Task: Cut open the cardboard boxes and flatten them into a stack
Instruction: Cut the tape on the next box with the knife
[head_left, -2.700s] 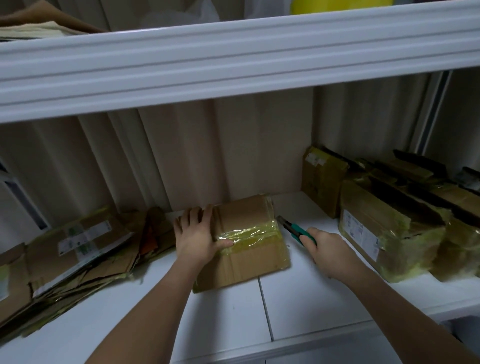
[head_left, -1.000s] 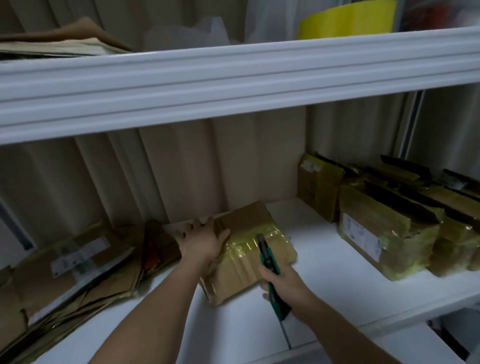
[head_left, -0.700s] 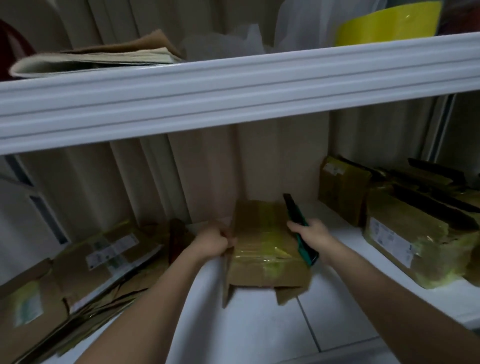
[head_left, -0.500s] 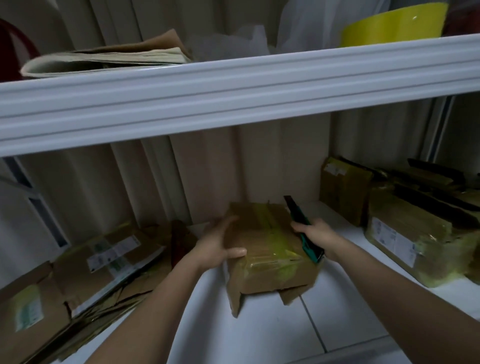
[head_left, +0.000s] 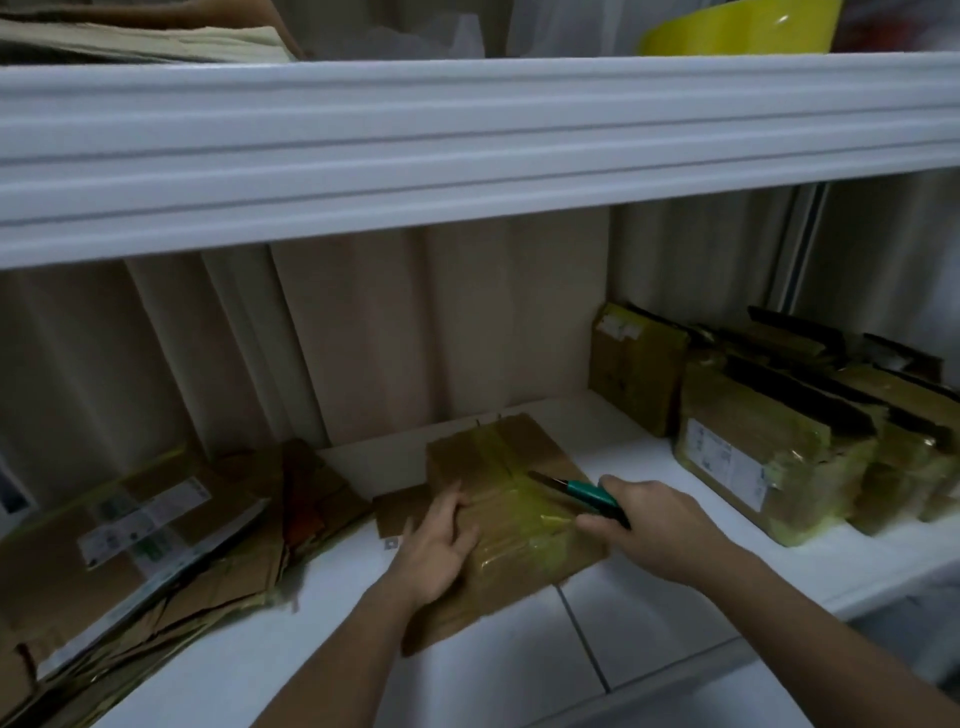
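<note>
Cardboard fills our view from the left: flattened boxes (head_left: 140, 545) lie heaped at about 8 o'clock on the white shelf (head_left: 519, 675), some with printed labels facing up. Near the middle, at 6 o'clock, we see a taped box (head_left: 498, 499) lying flat on the shelf, wrapped in glossy yellowish tape. Our left hand (head_left: 436, 545) rests on the box's left side, fingers fairly straight and pressing down on it. Our right hand (head_left: 649, 519), at about 5 o'clock, grips a green-handled cutter (head_left: 582, 491); its dark tip points left and lies over the tape band on top of the box, though we cannot tell whether it touches. Further right, at 3 o'clock, uncut boxes (head_left: 779, 441) stand side by side, wrapped in the same yellowish tape, well apart from the box under our hands. Above, at 12 o'clock, a white upper shelf edge (head_left: 467, 140) crosses the view, with a yellow object (head_left: 737, 26) on it at 1 o'clock.
</note>
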